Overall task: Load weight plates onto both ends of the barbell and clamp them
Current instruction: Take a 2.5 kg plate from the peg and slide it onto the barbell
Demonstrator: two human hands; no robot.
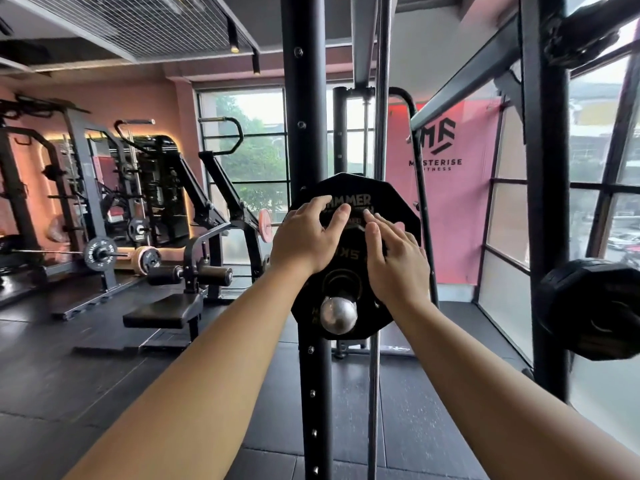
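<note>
Fingers (341,216) of both hands spread flat on weight plate (356,202) — barbell end (338,315) protruding, rim unobstructed.

Pink walls (145,95) closed in the gym, and black rubber flooring (86,375) ran underfoot. Daylight came through tall grid-paned windows (256,147) (trees showed beyond). A pink banner (446,188) hung on the right, and a padded bench (162,311) stood among dark racks (86,188).
</note>
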